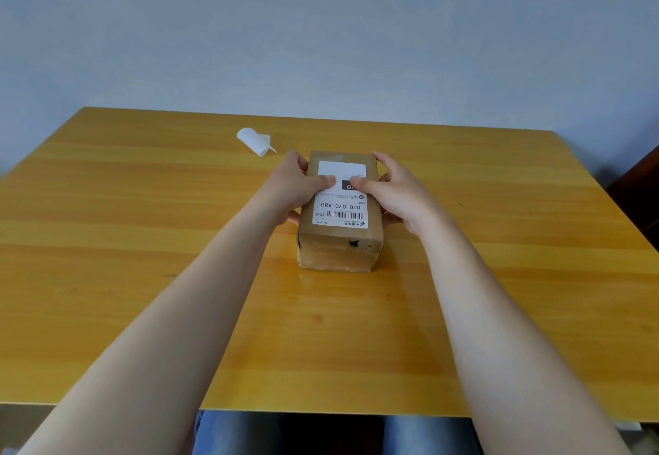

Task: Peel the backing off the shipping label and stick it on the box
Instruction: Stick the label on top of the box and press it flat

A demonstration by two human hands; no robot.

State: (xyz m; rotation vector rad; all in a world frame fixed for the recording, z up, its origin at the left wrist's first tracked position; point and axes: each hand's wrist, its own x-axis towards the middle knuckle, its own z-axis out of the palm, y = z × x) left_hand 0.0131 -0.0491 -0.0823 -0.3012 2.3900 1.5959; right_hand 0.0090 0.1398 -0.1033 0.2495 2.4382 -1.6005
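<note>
A brown cardboard box [338,251] stands in the middle of the wooden table. A white shipping label [340,210] with a barcode lies flat on the box's top face. My left hand [296,187] wraps the box's left side, its thumb pressing on the label's middle. On the box's right side sits my right hand [396,192], thumb also pressing the label beside the left thumb. The curled white backing paper [255,141] lies on the table behind and to the left of the box, apart from both hands.
The yellow wooden table [142,240] runs to a pale wall at the back. A dark piece of furniture [642,190] stands off the table's right edge. My legs in jeans show under the near edge.
</note>
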